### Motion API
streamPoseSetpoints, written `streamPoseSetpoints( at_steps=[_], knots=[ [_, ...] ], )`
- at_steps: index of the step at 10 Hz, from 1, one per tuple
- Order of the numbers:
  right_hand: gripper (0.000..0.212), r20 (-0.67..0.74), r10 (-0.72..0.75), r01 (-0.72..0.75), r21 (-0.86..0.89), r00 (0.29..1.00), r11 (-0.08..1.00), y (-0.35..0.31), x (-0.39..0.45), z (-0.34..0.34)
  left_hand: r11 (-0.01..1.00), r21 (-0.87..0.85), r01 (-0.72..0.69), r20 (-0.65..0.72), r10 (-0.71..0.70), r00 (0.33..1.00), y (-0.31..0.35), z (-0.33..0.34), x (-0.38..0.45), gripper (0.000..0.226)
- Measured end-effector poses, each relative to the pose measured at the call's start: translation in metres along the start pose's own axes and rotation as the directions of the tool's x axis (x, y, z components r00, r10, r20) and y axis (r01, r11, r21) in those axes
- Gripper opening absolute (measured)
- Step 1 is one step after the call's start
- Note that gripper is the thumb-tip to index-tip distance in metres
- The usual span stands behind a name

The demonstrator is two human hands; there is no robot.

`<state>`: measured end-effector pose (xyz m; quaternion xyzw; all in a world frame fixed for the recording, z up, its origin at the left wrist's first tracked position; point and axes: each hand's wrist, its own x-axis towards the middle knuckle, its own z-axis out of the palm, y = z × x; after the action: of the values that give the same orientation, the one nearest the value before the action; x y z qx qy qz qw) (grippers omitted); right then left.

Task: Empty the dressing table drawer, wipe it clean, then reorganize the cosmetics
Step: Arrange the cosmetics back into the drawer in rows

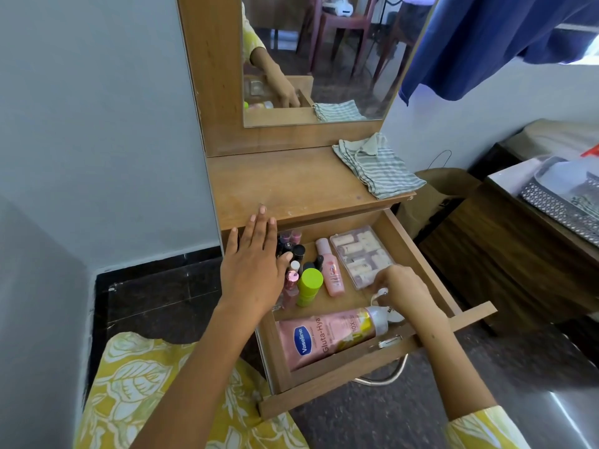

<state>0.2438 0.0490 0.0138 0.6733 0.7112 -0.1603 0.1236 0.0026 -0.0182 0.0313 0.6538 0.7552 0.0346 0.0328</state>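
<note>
The wooden drawer of the dressing table is pulled out. Inside lie a pink Vaseline lotion bottle along the front, a smaller pink bottle, an upright bottle with a lime-green cap, several small dark and pink tubes, and a clear plastic box of pale items. My left hand is spread flat over the drawer's left side, fingers apart, holding nothing. My right hand is closed on a small white item near the lotion bottle's cap.
A striped grey-green cloth lies on the right of the tabletop below the mirror. A brown paper bag stands right of the table. A dark wooden cabinet with a patterned tray is further right.
</note>
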Motion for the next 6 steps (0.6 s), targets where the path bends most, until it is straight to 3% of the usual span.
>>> streamPoseSetpoints(
  at_steps=[2,3,4,6],
  knots=[
    [0.028,-0.074,-0.032,0.032,-0.014,0.997,0.999,0.006,-0.004,-0.004,1.000,0.001,0.000,0.003,0.000,1.000,0.000,0.000,0.000,0.063],
    [0.022,-0.054,-0.240,0.243,0.042,0.969,0.969,-0.003,-0.017,-0.004,1.000,-0.001,-0.001,0.010,0.001,1.000,-0.001,0.001,0.001,0.063],
    [0.031,0.149,-0.462,0.447,0.128,0.874,0.885,-0.019,-0.034,0.000,1.000,0.000,-0.003,0.009,0.003,1.000,-0.001,0.001,0.000,0.063],
    [0.055,0.184,-0.467,0.478,-0.020,0.865,0.878,-0.032,-0.033,0.015,1.000,-0.025,-0.004,0.010,0.004,1.000,-0.001,-0.001,-0.001,0.062]
  ],
)
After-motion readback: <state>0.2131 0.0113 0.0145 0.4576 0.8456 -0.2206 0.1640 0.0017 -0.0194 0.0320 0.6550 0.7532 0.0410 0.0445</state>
